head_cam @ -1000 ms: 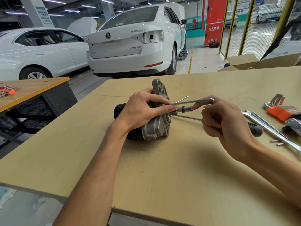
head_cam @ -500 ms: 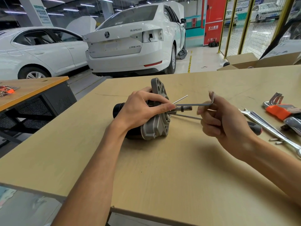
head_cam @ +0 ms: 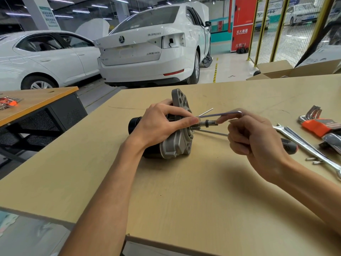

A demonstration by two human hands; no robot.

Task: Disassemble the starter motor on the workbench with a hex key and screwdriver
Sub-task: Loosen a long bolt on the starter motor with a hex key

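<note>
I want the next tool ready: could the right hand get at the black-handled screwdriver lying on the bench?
Probably yes, once it frees itself. The right hand now pinches the silver L-shaped hex key, but the black-handled screwdriver lies right beneath it on the tan workbench, with nothing between them.

"SUPERB" on white car [head_cam: 147, 52] boot

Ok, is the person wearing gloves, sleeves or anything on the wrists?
No. The left hand and the right hand are both bare, with no gloves. Both forearms are bare right down to the bottom edge of the picture, so no sleeve shows. No watch, ring, band or marking is visible on either wrist or hand.
</note>
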